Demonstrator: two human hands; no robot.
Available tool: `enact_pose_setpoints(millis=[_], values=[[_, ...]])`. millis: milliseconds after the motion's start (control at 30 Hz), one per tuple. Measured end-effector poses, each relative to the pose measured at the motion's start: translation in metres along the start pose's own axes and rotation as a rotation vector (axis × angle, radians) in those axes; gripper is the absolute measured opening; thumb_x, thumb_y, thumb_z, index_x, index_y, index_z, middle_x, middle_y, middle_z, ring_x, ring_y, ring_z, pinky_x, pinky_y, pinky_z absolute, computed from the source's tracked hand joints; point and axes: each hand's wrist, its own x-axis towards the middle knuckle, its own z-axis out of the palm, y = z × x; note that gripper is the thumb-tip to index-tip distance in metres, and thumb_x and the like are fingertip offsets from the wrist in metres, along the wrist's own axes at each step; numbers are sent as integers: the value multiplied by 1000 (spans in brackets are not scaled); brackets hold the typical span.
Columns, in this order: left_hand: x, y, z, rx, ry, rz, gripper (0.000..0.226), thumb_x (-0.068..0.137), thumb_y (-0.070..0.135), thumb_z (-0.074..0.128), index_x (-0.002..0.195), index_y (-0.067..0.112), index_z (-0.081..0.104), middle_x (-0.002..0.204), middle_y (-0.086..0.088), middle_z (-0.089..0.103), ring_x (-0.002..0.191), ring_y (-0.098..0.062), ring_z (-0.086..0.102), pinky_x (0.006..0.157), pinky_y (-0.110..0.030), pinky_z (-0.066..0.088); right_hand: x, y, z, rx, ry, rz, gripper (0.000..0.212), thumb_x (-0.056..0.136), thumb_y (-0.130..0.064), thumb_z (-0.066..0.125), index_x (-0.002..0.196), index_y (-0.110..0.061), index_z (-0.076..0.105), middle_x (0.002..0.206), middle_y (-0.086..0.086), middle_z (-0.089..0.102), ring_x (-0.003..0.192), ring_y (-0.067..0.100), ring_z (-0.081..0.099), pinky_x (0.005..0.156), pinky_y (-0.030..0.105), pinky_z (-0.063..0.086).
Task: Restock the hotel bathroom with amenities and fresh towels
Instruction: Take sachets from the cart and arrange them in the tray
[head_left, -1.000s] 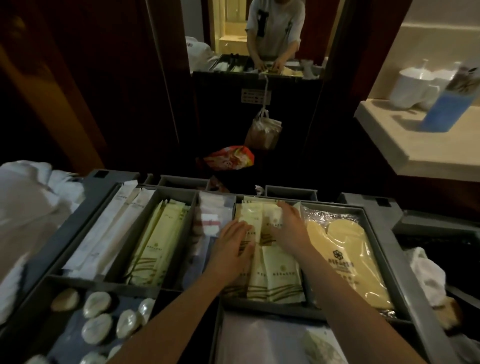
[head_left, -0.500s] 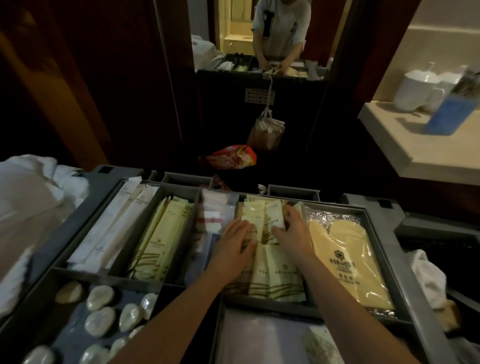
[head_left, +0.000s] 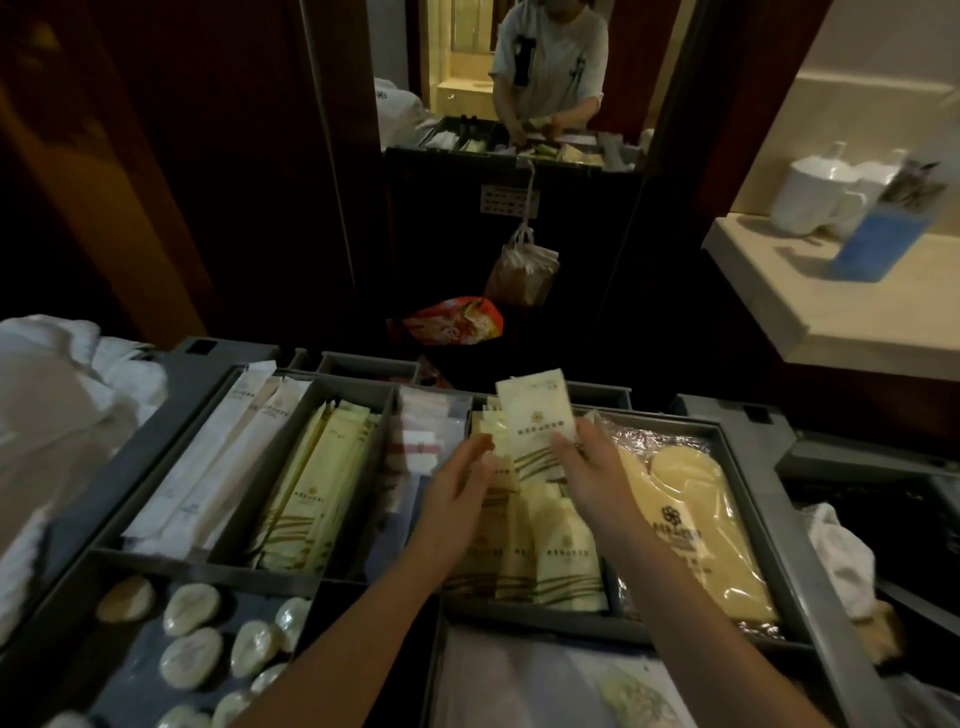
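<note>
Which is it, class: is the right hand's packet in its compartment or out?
Out: the right hand pinches the packet, held above the stack.

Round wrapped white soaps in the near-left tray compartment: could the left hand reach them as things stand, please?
Probably yes: the left hand is over the cream sachets, and the round wrapped white soaps lie uncovered nearer and leftward, with only low grey dividers between.

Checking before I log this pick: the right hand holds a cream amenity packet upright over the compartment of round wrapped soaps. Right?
Not quite. The head view shows the right hand holding the cream amenity packet upright over the compartment of matching cream packets, not the round wrapped soaps, which lie near left.
</note>
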Motion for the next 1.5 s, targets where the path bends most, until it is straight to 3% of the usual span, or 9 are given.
enact_pose_setpoints(millis=[233, 400, 633, 733, 867, 1000, 1233, 1367, 1500], values=[[2, 23, -21, -182, 182, -139, 24, 94, 16, 51, 116, 8, 59, 105, -7, 69, 95, -19, 66, 79, -32, 56, -16, 0, 29, -181, -437, -116, 18, 99, -25, 41, 88, -23, 56, 80, -2, 56, 73, 6, 53, 68, 27, 42], [0, 3, -47, -51, 351, -265, 17, 94, 20, 51, 105, 9, 56, 98, -9, 66, 80, -14, 62, 56, -18, 46, -2, 12, 19, -355, -169, -96, 20, 92, -19, 55, 112, -16, 55, 103, -6, 55, 89, 5, 51, 71, 12, 38], [-3, -9, -46, 25, 330, -259, 19, 93, 21, 53, 106, 7, 56, 100, -12, 66, 85, -18, 63, 65, -26, 52, 6, 23, 28, -376, -197, 93, 62, 88, -19, 63, 142, -11, 32, 130, 8, 52, 116, 23, 50, 82, 25, 40], [-2, -10, -46, 26, 332, -257, 16, 93, 21, 53, 104, 9, 56, 100, -10, 65, 86, -18, 63, 65, -25, 52, 5, 19, 35, -354, -171, 79, 71, 87, -19, 64, 146, -15, 24, 131, 4, 48, 109, 16, 49, 77, 22, 36], [-3, -8, -47, 12, 343, -249, 14, 94, 19, 52, 104, 10, 55, 98, -7, 63, 81, -12, 60, 60, -21, 47, 4, 12, 45, -319, -288, 162, 62, 87, -18, 64, 140, -15, 33, 119, 2, 54, 113, 24, 54, 83, 29, 46], [-5, -7, -46, 3, 341, -243, 13, 94, 18, 53, 103, 10, 55, 91, -2, 62, 77, -6, 59, 52, -12, 48, 3, 10, 54, -469, -354, 180, 17, 85, -25, 63, 99, -18, 57, 94, 4, 62, 92, 25, 62, 80, 43, 53], [-9, 2, -46, 19, 321, -240, 9, 93, 20, 53, 101, 16, 55, 93, -2, 64, 88, -18, 64, 69, -31, 54, -9, -22, 42, -255, -198, 144, 20, 91, -18, 57, 110, -14, 60, 96, 1, 61, 95, 20, 61, 74, 28, 45], [-17, 24, -53, -78, 313, -218, 10, 94, 18, 52, 102, 13, 56, 89, -1, 65, 78, -10, 62, 52, -13, 50, -23, -49, 36, -169, -186, 97, 29, 92, -17, 56, 121, -14, 56, 103, -3, 58, 96, 12, 54, 79, 24, 43], [-29, 55, -74, -30, 263, -60, 6, 93, 18, 54, 96, 17, 59, 87, 2, 66, 76, -9, 63, 55, -10, 49, -42, -72, 38, -43, -214, 64, 23, 93, -20, 55, 114, -29, 52, 96, -21, 56, 84, -7, 51, 64, 7, 38]])
